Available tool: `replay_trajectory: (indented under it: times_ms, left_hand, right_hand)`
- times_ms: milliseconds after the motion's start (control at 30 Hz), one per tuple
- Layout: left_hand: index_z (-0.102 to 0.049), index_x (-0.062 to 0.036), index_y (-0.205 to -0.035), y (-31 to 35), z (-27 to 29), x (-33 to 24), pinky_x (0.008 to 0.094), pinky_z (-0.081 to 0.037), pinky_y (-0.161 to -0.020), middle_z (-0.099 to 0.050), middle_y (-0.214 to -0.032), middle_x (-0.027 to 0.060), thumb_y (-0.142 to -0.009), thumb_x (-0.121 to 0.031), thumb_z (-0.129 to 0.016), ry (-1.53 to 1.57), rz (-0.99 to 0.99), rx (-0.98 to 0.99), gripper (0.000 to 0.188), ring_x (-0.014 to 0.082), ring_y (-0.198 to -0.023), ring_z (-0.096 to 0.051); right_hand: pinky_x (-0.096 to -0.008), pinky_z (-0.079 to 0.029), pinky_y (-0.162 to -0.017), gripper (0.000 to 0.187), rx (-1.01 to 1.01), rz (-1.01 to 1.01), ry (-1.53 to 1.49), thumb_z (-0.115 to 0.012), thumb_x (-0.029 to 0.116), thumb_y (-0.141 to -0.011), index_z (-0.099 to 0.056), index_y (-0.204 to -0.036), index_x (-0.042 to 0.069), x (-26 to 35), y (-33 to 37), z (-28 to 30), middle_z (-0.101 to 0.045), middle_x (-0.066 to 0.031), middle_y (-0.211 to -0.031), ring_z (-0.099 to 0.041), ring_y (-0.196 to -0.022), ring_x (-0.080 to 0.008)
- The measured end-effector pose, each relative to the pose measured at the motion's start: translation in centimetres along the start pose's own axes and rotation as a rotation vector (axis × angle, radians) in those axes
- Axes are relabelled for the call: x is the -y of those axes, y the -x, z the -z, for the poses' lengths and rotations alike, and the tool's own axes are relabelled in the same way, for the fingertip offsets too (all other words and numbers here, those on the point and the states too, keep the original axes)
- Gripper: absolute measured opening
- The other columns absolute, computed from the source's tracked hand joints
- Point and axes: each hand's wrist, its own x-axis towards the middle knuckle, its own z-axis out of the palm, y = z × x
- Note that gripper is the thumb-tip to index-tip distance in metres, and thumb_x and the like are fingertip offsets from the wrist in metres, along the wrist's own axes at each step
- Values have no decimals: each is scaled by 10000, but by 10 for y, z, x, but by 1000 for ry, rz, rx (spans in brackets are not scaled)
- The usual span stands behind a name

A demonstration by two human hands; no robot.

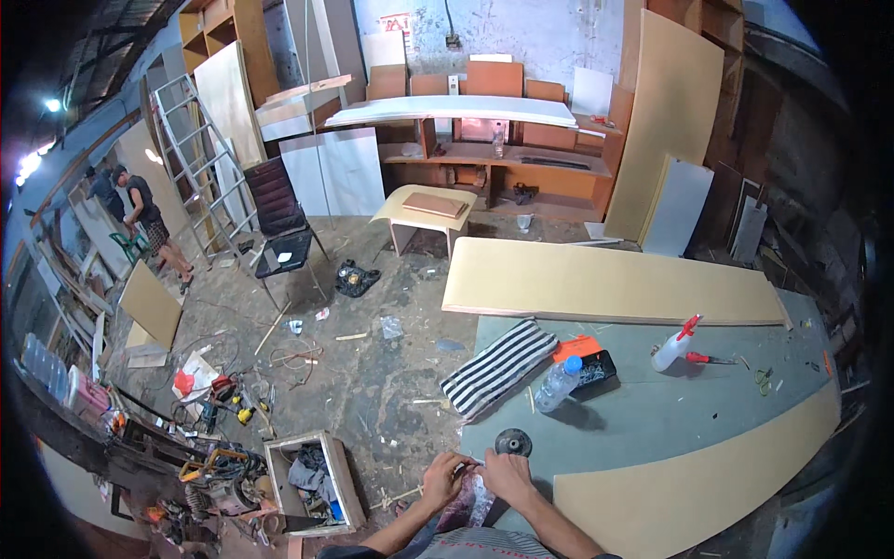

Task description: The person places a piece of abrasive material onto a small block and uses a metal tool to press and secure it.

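Dark-grey round disc [513, 443]: near-left corner of grey-green flat worktop [643, 410], just beyond right hand [507, 477] | left hand [445, 480]: near right, fingers of both curled in, cannot tell what, if anything, they grip | risk: a nudge from right knuckles could push disc over the nearby edge

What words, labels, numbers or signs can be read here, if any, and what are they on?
I don't copy out wording, but lettering shows here:
Wall sign: red marks on white, wording left out.
Black box: pale print, too small to read.
Shirt: faint lettering, not clear enough to read.
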Motion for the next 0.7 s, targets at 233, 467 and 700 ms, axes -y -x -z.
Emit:
replay_trajectory:
  times_ms: [233,467,700]
  left_hand:
    - [-749,-116,-979,1,-3,1,351,-533,-668,-690,-898,73,-851,-86,-740,42,72,19,131,242,-780,-652]
    - [-734,-97,-1026,3,-3,8,314,-535,-643,-721,-908,103,-875,-74,-718,254,240,-49,154,183,-726,-685]
    - [-756,-141,-1049,7,1,22,358,-556,-715,-734,-929,94,-829,-152,-771,165,125,17,221,253,-773,-678]
  right_hand:
    - [-475,-542,-585,203,53,237,85,-627,241,-899,-649,-981,57,-8,-9,3,-706,-145,-728,-721,-702,-341]
    - [-494,-551,-587,205,133,258,174,-568,161,-874,-674,-999,36,-7,-17,-8,-713,-170,-761,-717,-708,-364]
    - [-545,-549,-626,285,123,255,84,-510,260,-958,-657,-1004,20,-2,-8,-5,-708,-206,-773,-705,-715,-407]
